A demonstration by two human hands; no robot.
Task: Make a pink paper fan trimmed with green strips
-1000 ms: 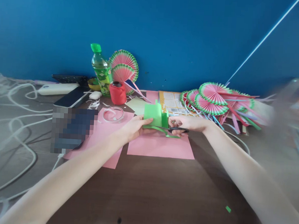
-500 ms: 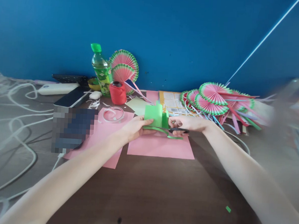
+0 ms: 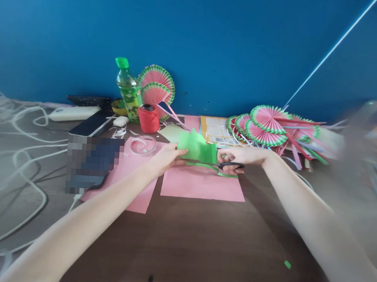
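My left hand (image 3: 168, 157) pinches the left end of a piece of green paper (image 3: 197, 149), thumb on top. Closed round the black handles of a pair of scissors (image 3: 232, 165) is my right hand (image 3: 234, 157). The blades point left along the paper's near edge, and a narrow green strip hangs below them, curling toward the right. Both hands are held over a sheet of pink paper (image 3: 203, 186) on the dark table. The tips of the blades are hard to make out near my left fingers.
Another pink sheet (image 3: 140, 197) lies left, bearing a roll of clear tape (image 3: 142, 145) and a phone-like dark device. Behind stand a green bottle (image 3: 127, 90) and a red-wrapped container (image 3: 149, 119). Folded paper fans (image 3: 268, 124) are piled at right. White cables (image 3: 41, 187) sprawl at left.
My hands have drawn slightly apart, the right hand moving right with the scissors and the left hand a little left. The green paper now looks flatter and more spread out.
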